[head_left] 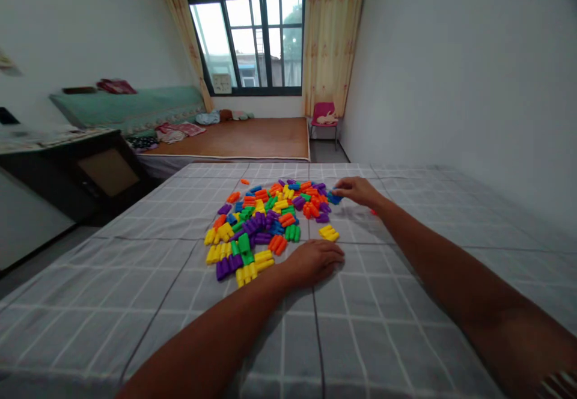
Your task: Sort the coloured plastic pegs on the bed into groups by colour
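At the far right edge of a pile of plastic building blocks [256,223], my right hand [358,190] pinches a blue building block [334,197] between thumb and fingers. The pile mixes yellow, purple, green, orange and blue pieces, many with rounded tube-like sides. My left hand [315,261] lies palm down on the cloth in front of the pile, fingers loosely stretched and no block visible in it. Just beyond it is a separate yellow block [329,232]. My left forearm passes close to the pile's near yellow blocks [247,274].
A grey checked cloth [387,339] covers the work surface. One orange block [244,181] lies apart at the back, and a small red piece [374,211] shows beside my right forearm. Farther off stand a bed [270,137], a pink chair [324,110] and a dark cabinet [108,170].
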Demonstrator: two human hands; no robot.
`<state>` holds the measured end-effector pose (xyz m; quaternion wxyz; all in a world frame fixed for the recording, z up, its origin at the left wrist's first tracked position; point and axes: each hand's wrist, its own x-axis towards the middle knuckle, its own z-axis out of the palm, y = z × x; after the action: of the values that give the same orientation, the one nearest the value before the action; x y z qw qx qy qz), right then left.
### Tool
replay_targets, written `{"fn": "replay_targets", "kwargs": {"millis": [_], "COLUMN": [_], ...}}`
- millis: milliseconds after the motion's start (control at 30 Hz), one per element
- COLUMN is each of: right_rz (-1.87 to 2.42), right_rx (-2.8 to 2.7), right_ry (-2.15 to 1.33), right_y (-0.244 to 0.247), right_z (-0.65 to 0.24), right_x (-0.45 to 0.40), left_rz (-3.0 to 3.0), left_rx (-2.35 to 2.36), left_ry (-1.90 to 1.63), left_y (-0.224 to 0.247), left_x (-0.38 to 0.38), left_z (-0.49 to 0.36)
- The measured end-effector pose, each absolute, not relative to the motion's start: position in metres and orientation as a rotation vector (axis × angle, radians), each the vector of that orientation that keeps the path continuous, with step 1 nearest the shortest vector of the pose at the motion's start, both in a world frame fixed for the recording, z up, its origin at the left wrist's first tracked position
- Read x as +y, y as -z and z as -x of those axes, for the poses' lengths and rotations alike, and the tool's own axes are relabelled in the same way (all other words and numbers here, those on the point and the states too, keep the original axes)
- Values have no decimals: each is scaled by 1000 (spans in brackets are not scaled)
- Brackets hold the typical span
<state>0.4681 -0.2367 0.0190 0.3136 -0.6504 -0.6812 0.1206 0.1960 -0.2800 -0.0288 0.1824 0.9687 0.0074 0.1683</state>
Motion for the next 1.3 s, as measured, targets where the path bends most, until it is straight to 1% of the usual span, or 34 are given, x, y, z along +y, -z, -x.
{"fn": "replay_targets", "kwargs": {"millis": [167, 267, 433, 600, 733, 900, 1100, 1233, 1300], "right_rz": [2234, 2356, 2293, 2082, 2104, 2148, 2173, 2221, 2281], "right_rx": [-1406, -1390, -1386, -1581, -1610, -1600, -1660, -1688, -1701], "right_ry": [-155, -170, -129, -281, -312, -448, -486, -415, -299], "right_y": [-3, 10, 22, 32, 33, 21, 14, 15, 12], "right_z": [-562, -585, -596, -600, -596, -595, -600, -598, -592], "right_x": [-225, -225, -225, -223, -221, -225, -233, -234, -233], "left_rz": [-2703, -2696, -2683, -2683, -2685, -2684, -2682, -2681, -2677], "left_rx": [37, 41, 39, 30, 35, 20, 26, 21, 21], "left_ry": [-479, -473, -475, -470, -476, -479, -465, -459, -467], "left_y": [26, 25, 26, 24, 23, 26, 26, 26, 26], "left_x": [-280, -280, -279, -279, -280, -279, -278, -279, -280], "left_z": [-195, -195, -195, -196, -195, -195, -196, -195, -195]}}
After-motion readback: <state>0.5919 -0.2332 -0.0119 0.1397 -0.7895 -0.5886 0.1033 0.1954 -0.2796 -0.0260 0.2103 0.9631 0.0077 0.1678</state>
